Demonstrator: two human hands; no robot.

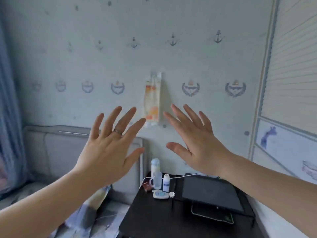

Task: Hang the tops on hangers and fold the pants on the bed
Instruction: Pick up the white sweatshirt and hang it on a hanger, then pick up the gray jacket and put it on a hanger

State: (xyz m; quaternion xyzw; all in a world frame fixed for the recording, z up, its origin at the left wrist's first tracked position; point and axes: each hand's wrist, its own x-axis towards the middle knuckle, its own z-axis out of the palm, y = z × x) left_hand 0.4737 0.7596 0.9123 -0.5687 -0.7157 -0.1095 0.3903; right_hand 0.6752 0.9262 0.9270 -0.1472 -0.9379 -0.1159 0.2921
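From the head camera, the person is holding both arms out towards the wall (205, 66), which is showing pale paper printed with anchors and crests. The left hand (106, 148) is hovering just off centre towards 8 o'clock, back to the camera, its fingers (110, 121) standing straight and spread wide, gripping nothing; a ring (118, 131) is sitting on one of them. The right hand (197, 146) is hovering opposite at 4 o'clock, its fingers (182, 118) likewise splayed and touching nothing. The two hands are floating near each other without meeting, thumbs pointing inward. Between their fingertips, close to centre, a pale packet (151, 100) with orange print is hanging flat on the wall. At 6 o'clock a dark table (154, 220) is carrying a clear bottle (156, 176) with a small white bottle (166, 182) just beside it, a flat black device (212, 191) lying to their right, and a white cable (185, 176) trailing along the back. The bed (20, 193), the task's thing showing here, is lying at 7 to 8 o'clock beside the table, its grey padded headboard (60, 152) standing against the wall and patterned bedding (96, 206) bunching near the table's edge. At 9 o'clock a blue curtain (8, 117) is hanging.
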